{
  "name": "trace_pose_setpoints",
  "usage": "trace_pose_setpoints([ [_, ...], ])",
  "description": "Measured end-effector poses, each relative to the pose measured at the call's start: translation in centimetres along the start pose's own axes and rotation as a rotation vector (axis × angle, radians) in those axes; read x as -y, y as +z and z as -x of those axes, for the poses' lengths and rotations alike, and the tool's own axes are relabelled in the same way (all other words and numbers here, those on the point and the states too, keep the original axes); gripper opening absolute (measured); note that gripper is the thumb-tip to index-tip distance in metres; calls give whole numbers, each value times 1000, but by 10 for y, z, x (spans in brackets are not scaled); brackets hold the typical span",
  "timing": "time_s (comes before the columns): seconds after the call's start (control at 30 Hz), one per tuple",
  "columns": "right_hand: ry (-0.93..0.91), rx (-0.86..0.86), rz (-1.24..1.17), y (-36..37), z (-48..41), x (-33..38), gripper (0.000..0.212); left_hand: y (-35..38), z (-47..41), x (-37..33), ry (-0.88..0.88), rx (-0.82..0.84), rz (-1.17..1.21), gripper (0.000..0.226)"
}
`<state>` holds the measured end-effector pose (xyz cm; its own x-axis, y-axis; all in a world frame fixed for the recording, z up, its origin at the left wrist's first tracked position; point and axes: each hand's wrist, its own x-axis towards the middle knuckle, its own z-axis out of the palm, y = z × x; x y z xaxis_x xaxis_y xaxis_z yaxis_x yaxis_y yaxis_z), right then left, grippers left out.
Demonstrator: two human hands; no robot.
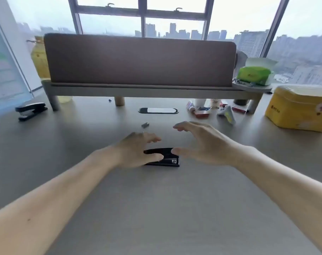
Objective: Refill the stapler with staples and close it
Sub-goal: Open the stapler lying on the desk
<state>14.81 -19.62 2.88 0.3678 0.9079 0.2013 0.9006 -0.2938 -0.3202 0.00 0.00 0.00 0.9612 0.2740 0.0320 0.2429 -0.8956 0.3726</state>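
A small black stapler (pixel 167 157) lies flat on the grey desk (pixel 156 208) between my two hands. My left hand (pixel 136 151) hovers over its left end with fingers spread, the thumb close to or touching its top. My right hand (pixel 198 144) is open just to its right, thumb tip near the stapler's upper edge, fingers curved above the desk. A short strip of staples (pixel 145 125) lies on the desk a little beyond my left hand. Whether the stapler's top is raised I cannot tell.
A larger black stapler (pixel 30 110) sits at the far left. A brown screen on a raised shelf (pixel 140 61) spans the back. Small packets and boxes (pixel 215 110) lie at the right, beside a yellow tin (pixel 300 109). A cable grommet (pixel 158 110) is behind the staples.
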Motion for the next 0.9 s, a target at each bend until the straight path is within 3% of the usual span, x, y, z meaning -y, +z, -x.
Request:
trace_pose_setpoints([
  [0.2, 67, -9, -111, 54, 19, -18, 75, 33, 6, 5, 17, -83, 157, 24],
  [0.37, 57, -115, -254, 86, 13, -29, 38, 44, 4, 3, 17, -136, 174, 21],
  [0.63, 87, -228, -411, 98, 11, -33, 35, 65, -16, -26, 74, -352, 114, 27],
  [0.8, 133, -228, -418, 100, 11, -35, 35, 54, -12, -17, 39, -437, 636, 11],
  [0.9, 134, -224, -412, 101, 10, -34, 31, 52, -9, -12, 56, -543, 819, 5],
])
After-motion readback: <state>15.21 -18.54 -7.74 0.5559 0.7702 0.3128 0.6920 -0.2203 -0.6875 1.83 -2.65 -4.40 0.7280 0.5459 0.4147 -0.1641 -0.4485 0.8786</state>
